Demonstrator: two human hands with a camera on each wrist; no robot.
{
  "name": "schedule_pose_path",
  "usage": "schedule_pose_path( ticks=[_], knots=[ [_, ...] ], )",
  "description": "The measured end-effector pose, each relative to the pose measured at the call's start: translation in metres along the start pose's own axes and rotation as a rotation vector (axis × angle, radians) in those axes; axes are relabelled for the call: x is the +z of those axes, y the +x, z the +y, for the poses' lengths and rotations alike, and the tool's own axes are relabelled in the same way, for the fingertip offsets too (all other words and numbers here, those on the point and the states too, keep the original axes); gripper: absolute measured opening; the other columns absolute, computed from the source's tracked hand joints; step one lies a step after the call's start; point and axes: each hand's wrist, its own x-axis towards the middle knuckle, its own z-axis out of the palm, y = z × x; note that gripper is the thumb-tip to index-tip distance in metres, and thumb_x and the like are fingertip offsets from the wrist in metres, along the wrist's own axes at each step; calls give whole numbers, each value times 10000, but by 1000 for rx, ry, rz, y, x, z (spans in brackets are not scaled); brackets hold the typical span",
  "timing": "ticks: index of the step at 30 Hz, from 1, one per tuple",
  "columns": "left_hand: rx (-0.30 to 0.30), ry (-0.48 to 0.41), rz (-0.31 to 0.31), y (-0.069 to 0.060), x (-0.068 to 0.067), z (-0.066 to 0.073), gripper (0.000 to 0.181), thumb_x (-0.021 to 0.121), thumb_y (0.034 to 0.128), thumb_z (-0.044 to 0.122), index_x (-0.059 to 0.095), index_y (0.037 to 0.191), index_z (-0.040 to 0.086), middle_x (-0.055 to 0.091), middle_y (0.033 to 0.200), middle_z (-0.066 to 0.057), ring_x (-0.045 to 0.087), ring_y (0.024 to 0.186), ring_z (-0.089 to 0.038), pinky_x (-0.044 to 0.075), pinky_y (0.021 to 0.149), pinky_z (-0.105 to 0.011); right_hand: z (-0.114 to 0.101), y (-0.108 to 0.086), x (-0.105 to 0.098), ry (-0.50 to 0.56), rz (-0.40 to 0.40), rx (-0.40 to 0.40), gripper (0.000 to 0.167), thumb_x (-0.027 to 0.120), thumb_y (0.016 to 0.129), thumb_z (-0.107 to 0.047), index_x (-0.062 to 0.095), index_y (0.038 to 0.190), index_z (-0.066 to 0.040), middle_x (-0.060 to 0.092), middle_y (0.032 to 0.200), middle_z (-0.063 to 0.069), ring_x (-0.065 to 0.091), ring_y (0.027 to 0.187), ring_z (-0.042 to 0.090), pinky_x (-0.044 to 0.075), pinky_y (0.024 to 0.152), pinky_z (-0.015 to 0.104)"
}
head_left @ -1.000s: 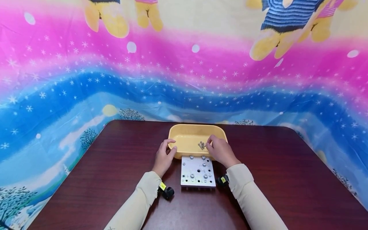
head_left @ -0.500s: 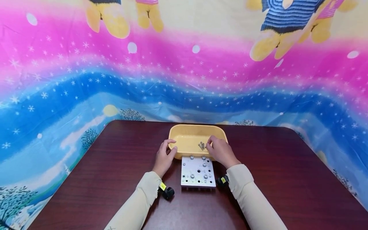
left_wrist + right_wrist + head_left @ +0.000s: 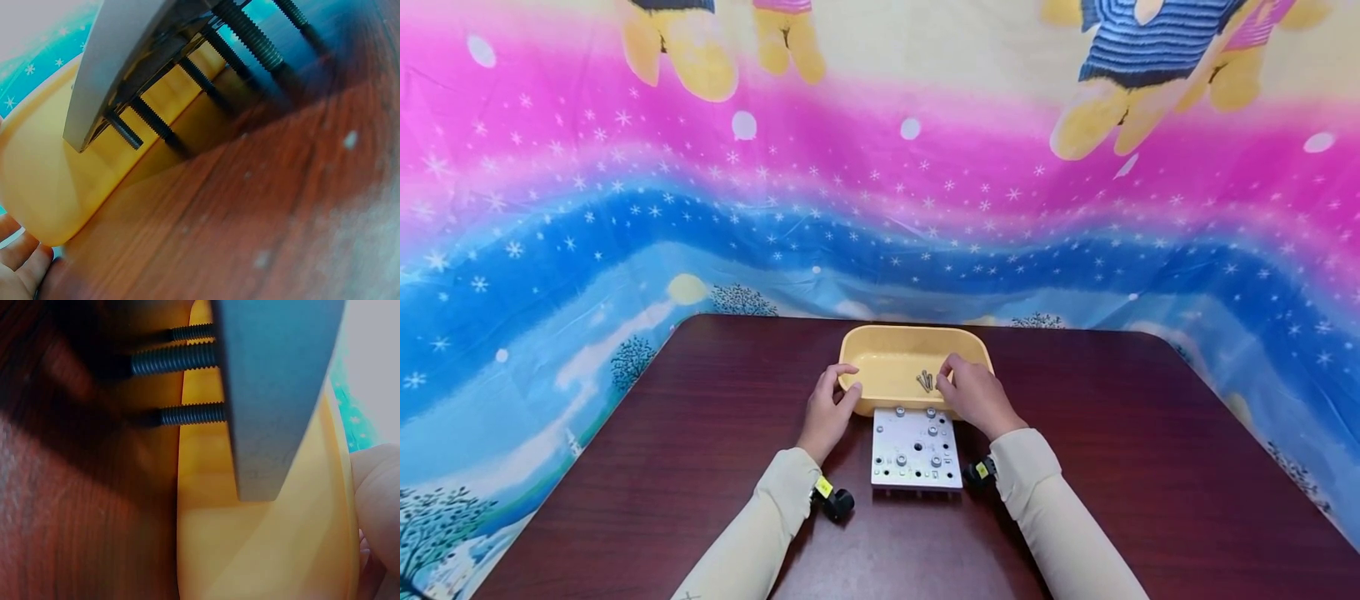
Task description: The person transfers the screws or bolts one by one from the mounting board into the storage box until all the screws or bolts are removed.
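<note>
A yellow plastic tray (image 3: 880, 402) stands on the table, with several small screws (image 3: 925, 381) lying together on its floor. My left hand (image 3: 827, 417) holds the tray's left front corner, thumb and forefinger at the rim. Over the right side of the tray, my right hand (image 3: 977, 396) reaches inside with bent fingers beside the screws. Its thumb and fingertips are close together, and whether a screw is between them is too small to tell. In front of the tray is a silver metal plate (image 3: 917, 446) with holes and several bolt heads on top.
Threaded bolt shanks (image 3: 247, 34) stick out beneath the plate, which stands raised above the dark red wooden table (image 3: 737, 400). A patterned curtain (image 3: 880, 183) hangs behind the table. Black wrist cameras (image 3: 838, 504) sit low beside the plate.
</note>
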Motion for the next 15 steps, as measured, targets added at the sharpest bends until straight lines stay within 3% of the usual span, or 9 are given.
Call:
schedule_pose_path(
  ticks=[4, 11, 15],
  knots=[
    [-5, 2, -2, 0, -1, 0, 258, 613, 924, 213, 592, 1181, 203, 520, 1130, -49, 532, 963, -200, 448, 877, -369, 0, 0, 0, 1, -8, 5, 150, 532, 961, -244, 572, 986, -101, 482, 548, 25, 444, 456, 168, 381, 461, 307],
    [-7, 2, -3, 0, -1, 1, 260, 608, 926, 216, 591, 1185, 197, 524, 1151, -45, 534, 984, -195, 449, 891, -372, 0, 1, -1, 28, -18, 27, 292, 504, 978, -253, 502, 1213, -79, 523, 632, 37, 478, 502, 177, 416, 488, 317],
    [-11, 4, -6, 0, -1, 2, 267, 608, 925, 219, 591, 1190, 187, 526, 1160, -51, 538, 999, -205, 451, 909, -388, 0, 1, -2, 30, -23, 33, 295, 506, 979, -253, 502, 1218, -80, 527, 630, 42, 483, 501, 178, 420, 487, 316]
  ],
)
